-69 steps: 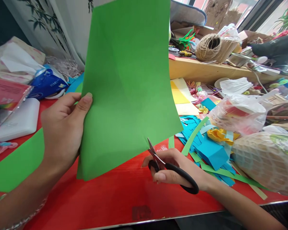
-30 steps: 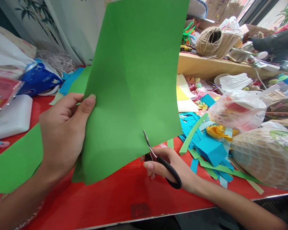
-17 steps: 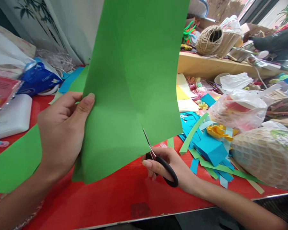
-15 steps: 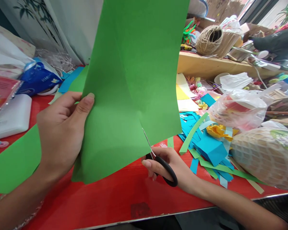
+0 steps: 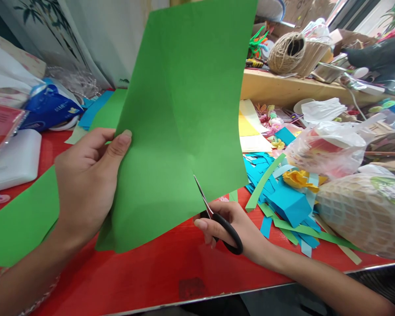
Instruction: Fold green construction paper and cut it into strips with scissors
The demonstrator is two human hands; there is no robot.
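My left hand [image 5: 85, 184] pinches the left edge of a large green paper sheet [image 5: 181, 118], thumb on its front, and holds it upright above the red table [image 5: 158, 272]. My right hand [image 5: 230, 226] grips black-handled scissors [image 5: 217, 217] at the sheet's lower edge. The blades point up into the paper, inside a short cut near its bottom right.
Another green sheet [image 5: 19, 224] lies flat at the left beside a white box [image 5: 13, 160] and a blue tissue pack [image 5: 49, 109]. Blue and green paper strips [image 5: 283, 202], plastic bags [image 5: 325, 147] and a netted bundle [image 5: 365, 219] crowd the right. A twine ball [image 5: 288, 52] sits on a wooden shelf.
The scissors have advanced upward into the sheet's lower edge, lengthening the cut. The sheet has tilted slightly; my left hand keeps the same grip.
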